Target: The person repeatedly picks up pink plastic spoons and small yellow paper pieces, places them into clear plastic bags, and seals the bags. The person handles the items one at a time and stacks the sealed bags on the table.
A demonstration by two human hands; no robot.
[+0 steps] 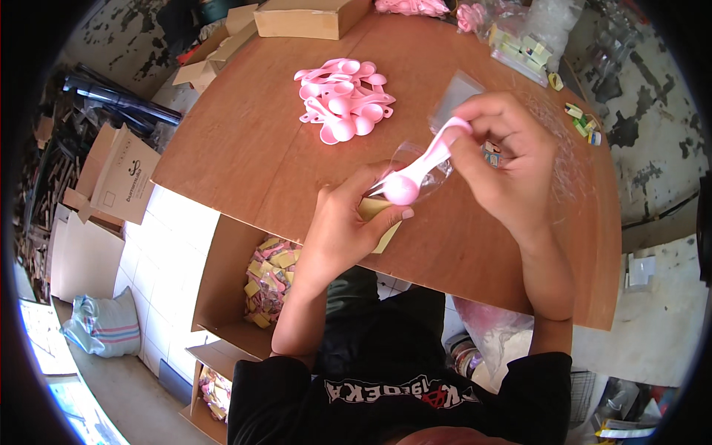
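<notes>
My right hand [504, 152] pinches one end of a pink measuring spoon [424, 167]; it may be more than one spoon nested together. The rounded bowl points down toward my left hand [345, 222], which is closed on a yellow card [389, 236] just under the bowl. Clear plastic film [441, 172], seemingly a small bag, shows around the spoon; whether the spoon is inside it I cannot tell. Beyond my hands, a pile of pink measuring spoons [343, 104] lies on the brown wooden table [245, 148].
Flat clear bags [454, 95] lie beside my right hand. Small yellow and green pieces [582, 122] sit at the right edge. A cardboard box [305, 18] stands at the far edge. Below the table's left front, an open carton [230, 274] holds several packed pieces.
</notes>
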